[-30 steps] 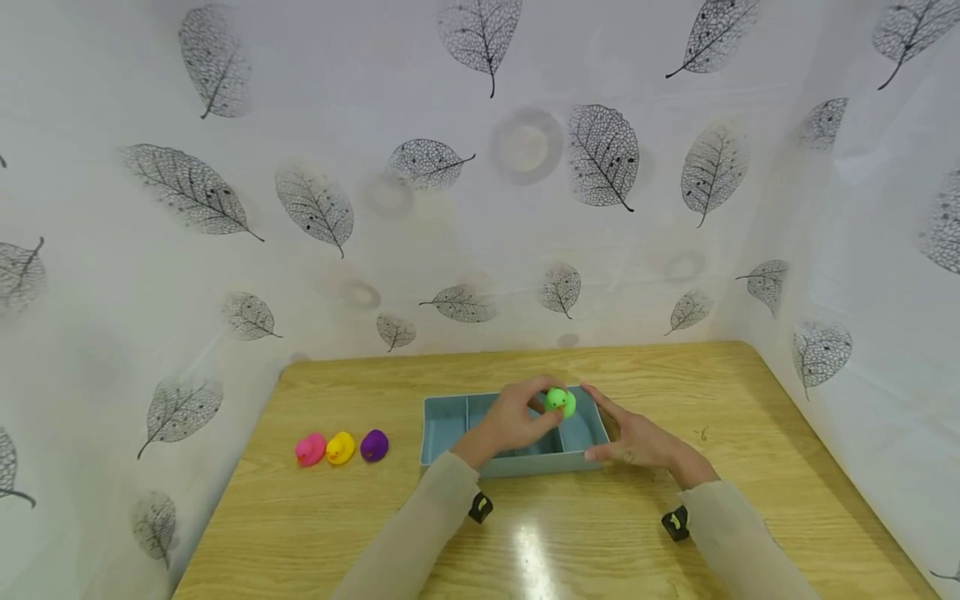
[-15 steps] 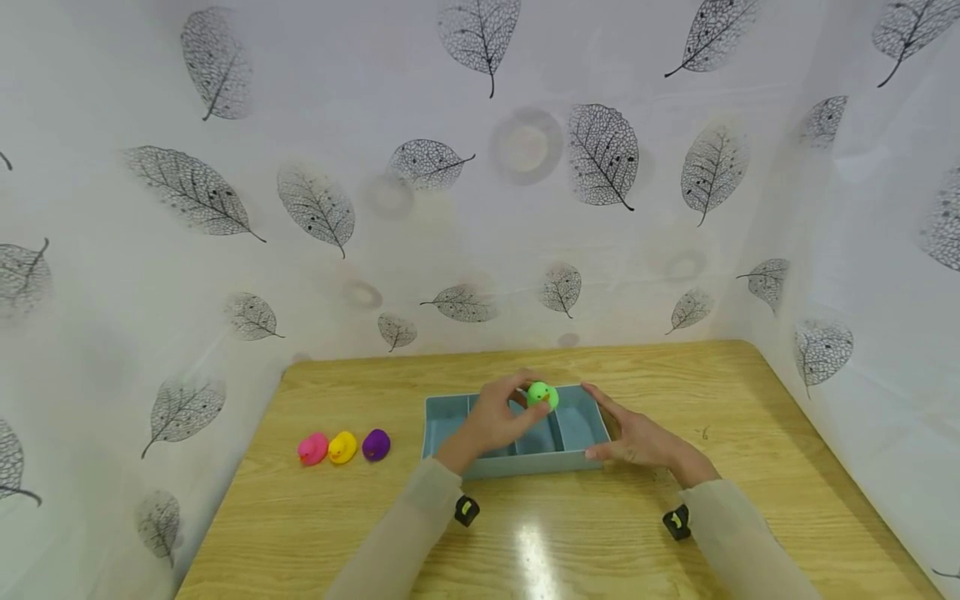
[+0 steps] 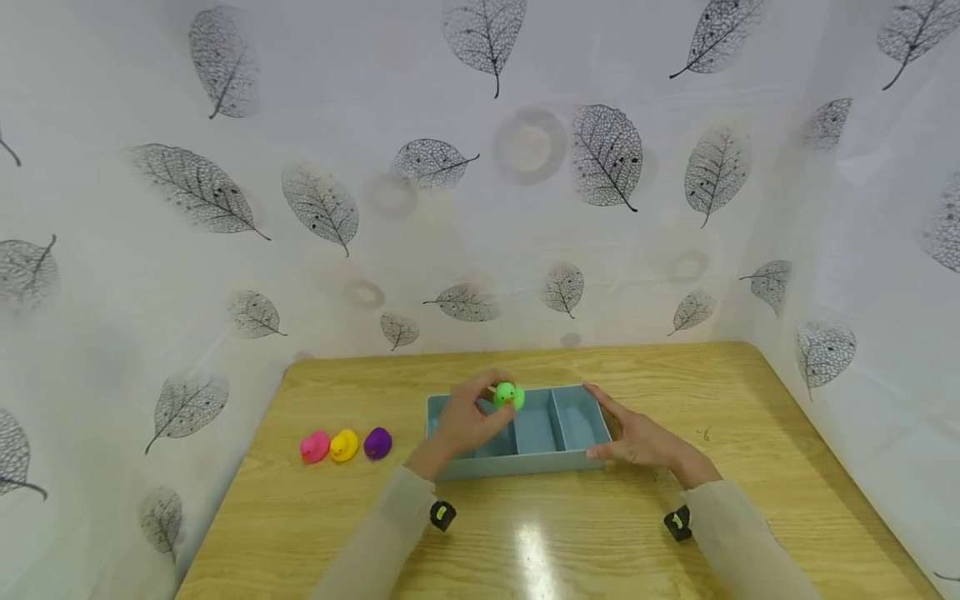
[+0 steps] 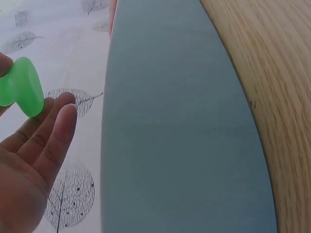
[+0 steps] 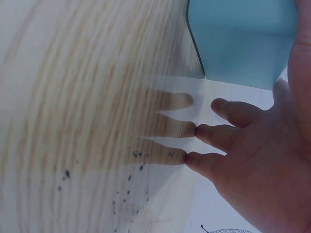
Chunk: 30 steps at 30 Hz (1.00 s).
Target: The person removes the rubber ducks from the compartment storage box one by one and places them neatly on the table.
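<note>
both arms wear long, loose sleeves of pale beige, slightly sheer cloth, ending at the wrists just behind the bare left hand [image 3: 463,422] and bare right hand [image 3: 637,437]. a small black device with a yellow-green mark sits strapped under each cuff, well back from the fingers. the fingernails [image 4: 72,108] are short and plain, and the fingers carry no rings.

Illumination is bright, even and diffuse. An overhead source produces a white glare patch on the wooden table [image 3: 528,546], nearer the camera than the blue tray [image 3: 517,462]. Shadows are soft. The head view bows at its edges. Both wrist views are soft-focused at close range.
</note>
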Motion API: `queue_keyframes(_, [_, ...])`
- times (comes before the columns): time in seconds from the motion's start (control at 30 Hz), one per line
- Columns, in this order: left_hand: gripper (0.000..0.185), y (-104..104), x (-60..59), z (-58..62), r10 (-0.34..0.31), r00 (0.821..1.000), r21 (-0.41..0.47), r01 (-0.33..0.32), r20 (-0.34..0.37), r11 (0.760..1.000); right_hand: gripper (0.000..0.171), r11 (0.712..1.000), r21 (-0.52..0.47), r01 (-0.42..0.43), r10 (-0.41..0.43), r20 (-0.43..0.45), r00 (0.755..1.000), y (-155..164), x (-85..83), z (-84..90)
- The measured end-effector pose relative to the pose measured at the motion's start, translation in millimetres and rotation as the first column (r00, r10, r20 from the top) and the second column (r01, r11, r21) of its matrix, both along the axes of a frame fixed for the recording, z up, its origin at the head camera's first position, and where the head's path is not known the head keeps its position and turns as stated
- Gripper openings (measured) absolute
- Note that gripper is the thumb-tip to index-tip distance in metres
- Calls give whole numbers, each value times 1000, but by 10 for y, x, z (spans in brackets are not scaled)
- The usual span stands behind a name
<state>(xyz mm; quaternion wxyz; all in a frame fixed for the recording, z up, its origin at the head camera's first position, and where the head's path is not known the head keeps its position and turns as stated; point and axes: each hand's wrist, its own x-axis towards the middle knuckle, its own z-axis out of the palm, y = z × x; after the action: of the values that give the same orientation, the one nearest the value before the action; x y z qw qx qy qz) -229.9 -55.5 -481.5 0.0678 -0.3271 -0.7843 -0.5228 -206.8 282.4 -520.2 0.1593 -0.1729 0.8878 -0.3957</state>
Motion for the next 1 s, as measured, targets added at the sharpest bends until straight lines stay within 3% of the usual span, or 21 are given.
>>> queue_keyframes(0.3, [35,-382,17,-23,14,994,-18,-16,-111,1000,111,1000,5,-1,1,5,1000,-6,7,4])
queue_keyframes(0.63, [31,-742,61,-20,124,991,-10,-125,-56,992,111,1000,4,1,-1,11,1000,-16,25,13])
queue_keyframes(1.0, [28,-966,93,-4,174,984,27,-173,-24,984,110,1000,-16,-8,8,8,1000,-21,16,9])
